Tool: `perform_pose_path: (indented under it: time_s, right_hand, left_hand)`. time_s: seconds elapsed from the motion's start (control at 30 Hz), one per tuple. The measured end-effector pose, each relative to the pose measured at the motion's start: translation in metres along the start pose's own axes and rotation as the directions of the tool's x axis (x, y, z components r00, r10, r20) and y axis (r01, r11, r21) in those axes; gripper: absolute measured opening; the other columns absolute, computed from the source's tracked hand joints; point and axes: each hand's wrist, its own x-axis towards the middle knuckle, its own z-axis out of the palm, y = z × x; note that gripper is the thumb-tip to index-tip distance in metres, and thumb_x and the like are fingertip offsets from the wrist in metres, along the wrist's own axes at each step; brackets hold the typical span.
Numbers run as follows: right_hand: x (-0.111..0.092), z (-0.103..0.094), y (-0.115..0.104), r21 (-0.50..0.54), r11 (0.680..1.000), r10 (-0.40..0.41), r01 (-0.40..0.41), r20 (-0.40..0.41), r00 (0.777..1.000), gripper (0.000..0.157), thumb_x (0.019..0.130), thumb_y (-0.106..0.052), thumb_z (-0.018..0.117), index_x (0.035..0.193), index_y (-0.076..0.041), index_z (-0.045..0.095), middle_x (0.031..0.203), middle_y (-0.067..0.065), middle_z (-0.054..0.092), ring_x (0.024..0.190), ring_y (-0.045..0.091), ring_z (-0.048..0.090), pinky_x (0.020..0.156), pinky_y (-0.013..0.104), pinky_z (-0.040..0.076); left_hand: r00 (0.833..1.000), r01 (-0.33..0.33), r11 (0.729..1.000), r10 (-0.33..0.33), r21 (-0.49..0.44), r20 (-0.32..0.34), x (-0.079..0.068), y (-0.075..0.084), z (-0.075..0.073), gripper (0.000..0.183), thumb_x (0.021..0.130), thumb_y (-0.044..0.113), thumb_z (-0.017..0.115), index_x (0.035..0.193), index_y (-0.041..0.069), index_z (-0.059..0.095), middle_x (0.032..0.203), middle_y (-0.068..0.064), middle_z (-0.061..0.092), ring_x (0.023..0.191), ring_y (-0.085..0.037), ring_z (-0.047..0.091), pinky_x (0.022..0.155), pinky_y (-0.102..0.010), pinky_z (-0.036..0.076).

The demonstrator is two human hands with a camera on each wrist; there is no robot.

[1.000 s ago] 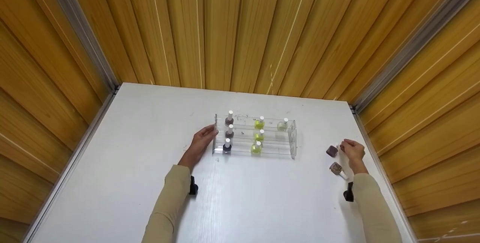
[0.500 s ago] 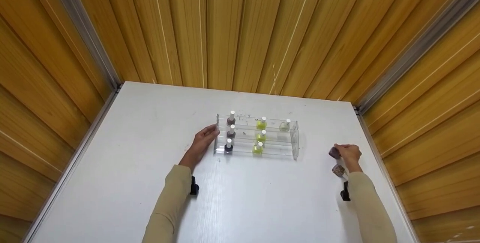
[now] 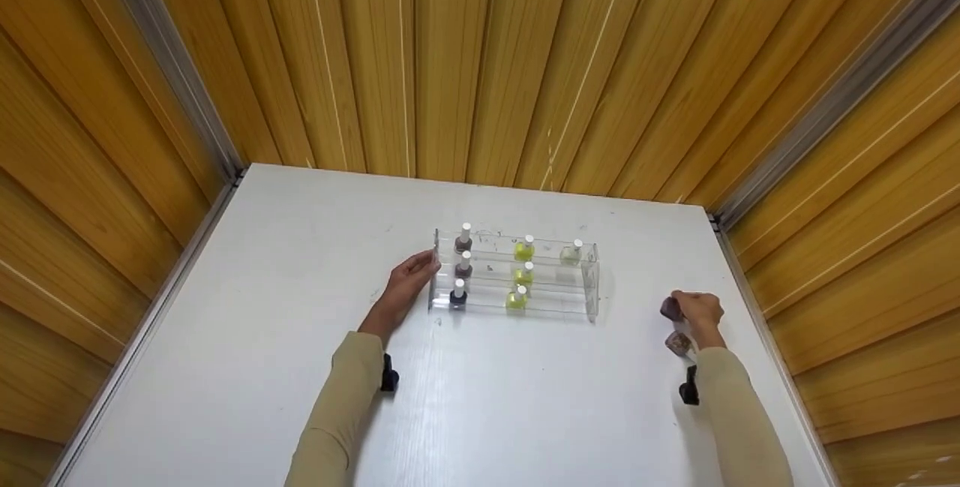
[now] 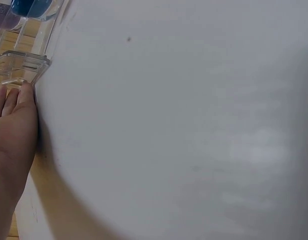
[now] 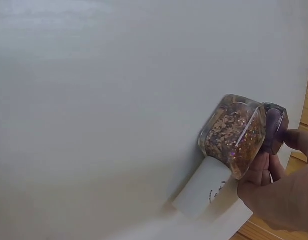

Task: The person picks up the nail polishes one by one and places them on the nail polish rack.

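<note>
A clear acrylic three-tier rack (image 3: 591, 288) stands mid-table with several white-capped nail polish bottles on it. Dark ones line its left side; yellow ones (image 3: 517, 299) stand right of centre, and a pale one (image 3: 571, 253) is at the top right. My left hand (image 3: 407, 281) touches the rack's left end panel (image 4: 23, 59) with its fingers nearly straight. To the right, my right hand (image 3: 699, 311) pinches a purple nail polish bottle (image 5: 275, 125), whose cap is hidden by the fingers. Close beside it a glitter nail polish bottle (image 5: 234, 132) lies on its side.
The white table (image 3: 555, 397) ends at wood-patterned walls (image 3: 442, 59) at the back and sides. Grey metal posts (image 3: 161, 59) mark the corners. A black wrist camera (image 3: 689, 386) sits by each sleeve.
My right hand has moved slightly left onto the purple bottle and now pinches it; the bottle has turned a little. My left hand stays at the rack. The head view has shifted slightly.
</note>
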Motion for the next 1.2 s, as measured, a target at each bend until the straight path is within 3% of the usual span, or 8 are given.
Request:
perform_pose_path:
  time_s: [0.2, 0.3, 0.63, 0.7, 0.83, 0.93, 1.07, 1.2]
  right_hand:
    - [-0.003, 0.000, 0.003, 0.088, 0.996, -0.001, 0.002, -0.012, 1.000, 0.049, 0.098, -0.027, 0.062, 0.131, 0.009, 0.060, 0.114, 0.014, 0.064, 0.108, 0.024, 0.056, 0.077, 0.020, 0.048]
    - [-0.003, 0.002, 0.001, 0.123, 0.992, -0.008, 0.009, -0.011, 1.000, 0.048, 0.098, -0.026, 0.062, 0.133, 0.007, 0.059, 0.121, 0.015, 0.063, 0.104, 0.018, 0.057, 0.068, 0.011, 0.046]
    - [-0.007, 0.009, -0.006, 0.187, 0.982, -0.015, 0.003, 0.064, 0.998, 0.052, 0.100, -0.025, 0.061, 0.143, 0.003, 0.053, 0.149, 0.024, 0.052, 0.128, 0.027, 0.055, 0.069, 0.007, 0.046]
    - [-0.006, 0.010, -0.008, 0.203, 0.979, -0.020, 0.005, 0.071, 0.997, 0.052, 0.099, -0.024, 0.064, 0.143, 0.003, 0.054, 0.145, 0.022, 0.056, 0.122, 0.022, 0.059, 0.069, 0.007, 0.049]
    - [-0.007, 0.010, -0.010, 0.252, 0.968, -0.046, 0.017, 0.110, 0.993, 0.045, 0.097, -0.020, 0.069, 0.135, 0.003, 0.062, 0.113, 0.007, 0.072, 0.092, 0.005, 0.067, 0.072, 0.011, 0.056]
    - [-0.011, 0.009, -0.014, 0.257, 0.966, -0.078, 0.039, 0.141, 0.987, 0.046, 0.097, -0.019, 0.069, 0.136, 0.004, 0.060, 0.098, -0.004, 0.070, 0.079, -0.004, 0.063, 0.075, 0.014, 0.058]
    - [-0.018, 0.009, -0.019, 0.241, 0.968, -0.115, 0.075, 0.160, 0.980, 0.055, 0.099, -0.020, 0.068, 0.144, 0.007, 0.051, 0.106, -0.003, 0.068, 0.083, -0.003, 0.062, 0.080, 0.016, 0.058]
    - [-0.022, 0.008, -0.026, 0.279, 0.956, -0.142, 0.093, 0.163, 0.976, 0.054, 0.099, -0.017, 0.068, 0.143, 0.008, 0.050, 0.096, -0.011, 0.066, 0.083, -0.002, 0.064, 0.082, 0.017, 0.059]
  left_hand:
    - [1.000, -0.014, 1.000, 0.014, -0.013, -0.006, 0.000, -0.002, 0.000, 0.056, 0.097, 0.022, 0.072, 0.146, 0.004, 0.053, 0.155, -0.017, 0.050, 0.149, -0.028, 0.042, 0.127, -0.038, 0.032]
    - [1.000, -0.018, 1.000, 0.018, -0.009, -0.001, 0.000, -0.001, 0.000, 0.056, 0.097, 0.022, 0.072, 0.146, 0.005, 0.053, 0.155, -0.016, 0.051, 0.149, -0.028, 0.042, 0.127, -0.038, 0.032]
    - [0.999, -0.027, 1.000, 0.027, -0.003, 0.020, 0.000, -0.001, -0.001, 0.059, 0.096, 0.026, 0.073, 0.147, 0.006, 0.052, 0.155, -0.016, 0.051, 0.148, -0.028, 0.043, 0.127, -0.040, 0.032]
    - [0.999, -0.021, 1.000, 0.021, -0.018, 0.027, 0.000, -0.001, -0.001, 0.058, 0.097, 0.026, 0.073, 0.147, 0.006, 0.052, 0.156, -0.016, 0.049, 0.148, -0.028, 0.042, 0.127, -0.040, 0.032]
    - [1.000, -0.010, 0.999, 0.011, -0.038, 0.029, -0.001, -0.002, -0.002, 0.057, 0.097, 0.024, 0.072, 0.147, 0.005, 0.051, 0.158, -0.016, 0.046, 0.150, -0.028, 0.040, 0.127, -0.039, 0.031]
    - [1.000, -0.007, 1.000, 0.007, -0.023, 0.017, -0.001, -0.002, -0.002, 0.058, 0.096, 0.025, 0.073, 0.147, 0.005, 0.052, 0.158, -0.016, 0.047, 0.150, -0.028, 0.040, 0.127, -0.039, 0.031]
    - [1.000, -0.004, 1.000, 0.004, -0.012, 0.009, 0.000, -0.001, -0.001, 0.060, 0.095, 0.027, 0.075, 0.147, 0.006, 0.053, 0.156, -0.014, 0.050, 0.149, -0.027, 0.042, 0.127, -0.038, 0.032]
    - [1.000, -0.007, 1.000, 0.007, -0.011, 0.015, -0.001, -0.001, 0.000, 0.060, 0.096, 0.028, 0.074, 0.147, 0.006, 0.053, 0.155, -0.014, 0.051, 0.149, -0.027, 0.042, 0.127, -0.039, 0.031]
